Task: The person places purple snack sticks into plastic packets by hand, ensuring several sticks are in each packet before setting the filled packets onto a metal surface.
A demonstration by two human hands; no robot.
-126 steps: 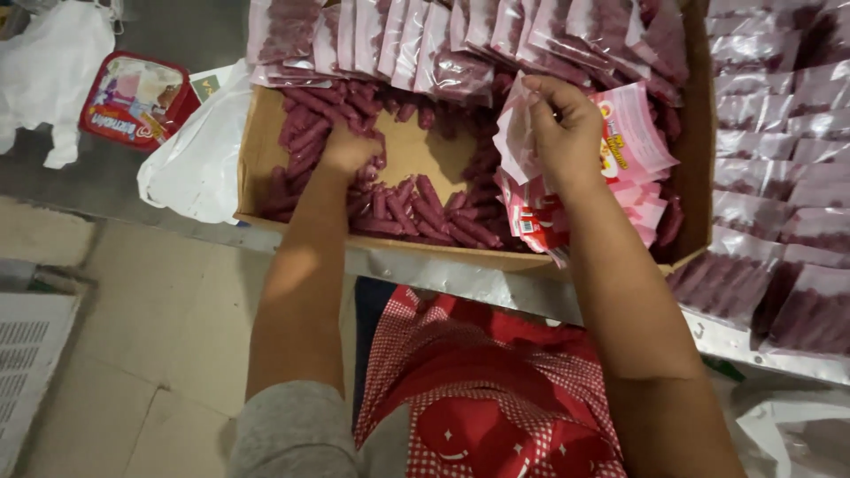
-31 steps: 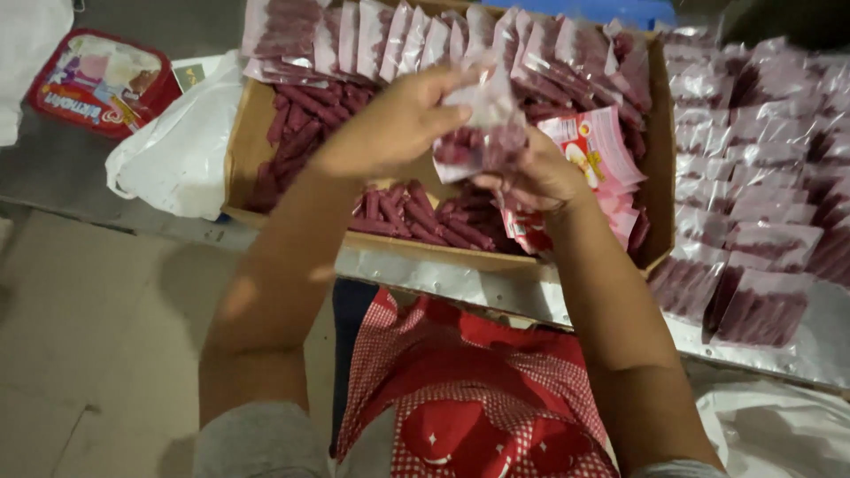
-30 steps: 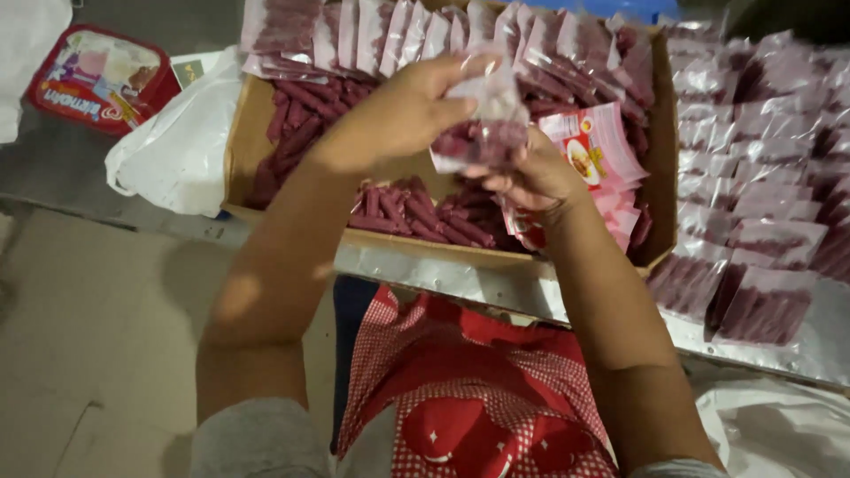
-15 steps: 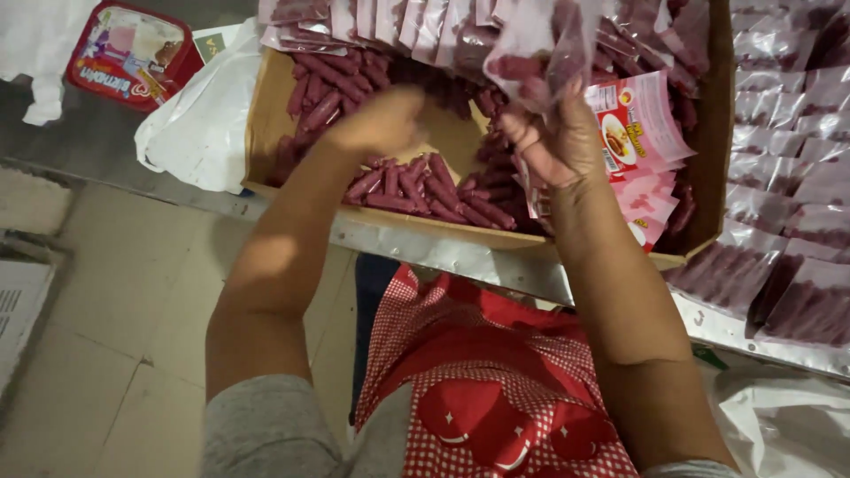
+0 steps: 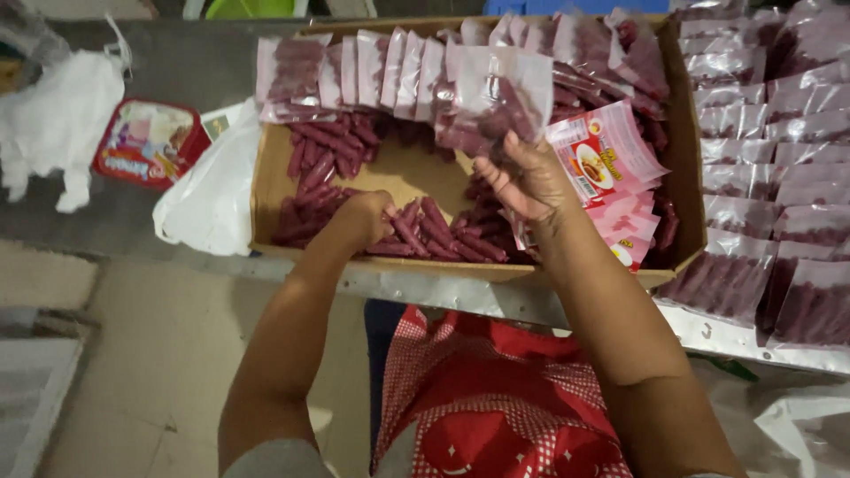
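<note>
Held up in the right hand (image 5: 522, 181), a clear sausage packet (image 5: 496, 102) above pink-red labels (image 5: 606, 159); left hand (image 5: 367, 217) clutching loose sausages (image 5: 443, 235) in the cardboard box (image 5: 266, 190).

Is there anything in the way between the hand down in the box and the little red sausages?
No, nothing visible is. The left hand is already down among the loose red sausages in the cardboard box, touching them. The right hand holds a clear bag up above, off to the side.

Left hand (image 5: 365, 215) now down among loose sausages (image 5: 425, 232), off the right hand's (image 5: 522, 177) raised clear bag (image 5: 496, 97).
</note>
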